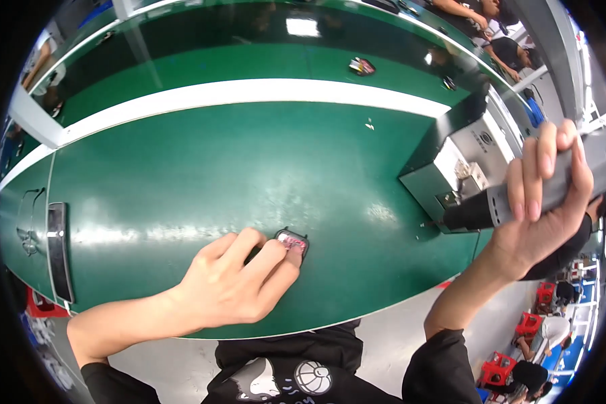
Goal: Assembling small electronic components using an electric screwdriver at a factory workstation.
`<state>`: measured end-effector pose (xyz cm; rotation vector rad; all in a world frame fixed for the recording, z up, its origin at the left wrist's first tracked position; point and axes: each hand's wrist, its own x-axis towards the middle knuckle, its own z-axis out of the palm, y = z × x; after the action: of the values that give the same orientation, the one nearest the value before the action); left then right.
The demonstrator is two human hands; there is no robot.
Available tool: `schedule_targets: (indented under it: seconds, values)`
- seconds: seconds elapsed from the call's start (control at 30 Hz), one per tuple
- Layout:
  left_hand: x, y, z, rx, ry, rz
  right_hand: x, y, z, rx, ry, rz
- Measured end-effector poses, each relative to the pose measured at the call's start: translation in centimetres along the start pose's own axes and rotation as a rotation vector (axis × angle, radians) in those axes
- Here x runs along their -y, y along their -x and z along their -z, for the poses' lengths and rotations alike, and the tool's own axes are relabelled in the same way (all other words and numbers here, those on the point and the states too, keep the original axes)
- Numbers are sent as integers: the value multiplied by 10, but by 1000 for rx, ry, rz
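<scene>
1. Fingers of the left hand (239, 277) are bent down, their tips on a small dark-framed piece (293, 241) with a pink and silver face; whether they pinch it or only press on it, I cannot tell.
2. That piece lies on the green tabletop (182, 182), just below and right of the middle of the frame.
3. At the right of the frame, the right hand (528, 241) is raised, its fingers wrapped around a grey handheld tool (470, 213), whose black end points left.
4. Behind that black end, at the right of the tabletop, stands a metal box (479, 143) with silver and dark faces.
5. Toward the left edge lie a long, narrow black object (58, 252) and, further left, a thin wire-framed thing (27, 229) that looks like glasses.
6. Small pale bits (369, 124) lie in the upper right part of the tabletop, near the white strip (249, 92) along its far edge.
7. Red stools (497, 368) and seated people show at lower right.
</scene>
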<state>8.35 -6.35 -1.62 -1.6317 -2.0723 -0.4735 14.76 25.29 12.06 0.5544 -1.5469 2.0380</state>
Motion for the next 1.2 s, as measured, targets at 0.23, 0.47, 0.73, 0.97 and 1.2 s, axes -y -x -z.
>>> schedule_targets:
  seconds: [0.23,0.47,0.73,0.97,1.2]
  values:
    - [174,-37,-34,-104,-36,371,-36,26,-53,2,147,251]
    - [214,-43,-49,-171,-29,497,-77,29,-39,576,704,566]
    - [210,-50,-41,-59,72,525,-109,96,-60,696,864,1018]
    - [106,-85,-44,107,254,-7,-104,112,-72,643,872,1204]
    - [-24,-129,-90,55,311,-394,-84,115,-78,626,869,1261]
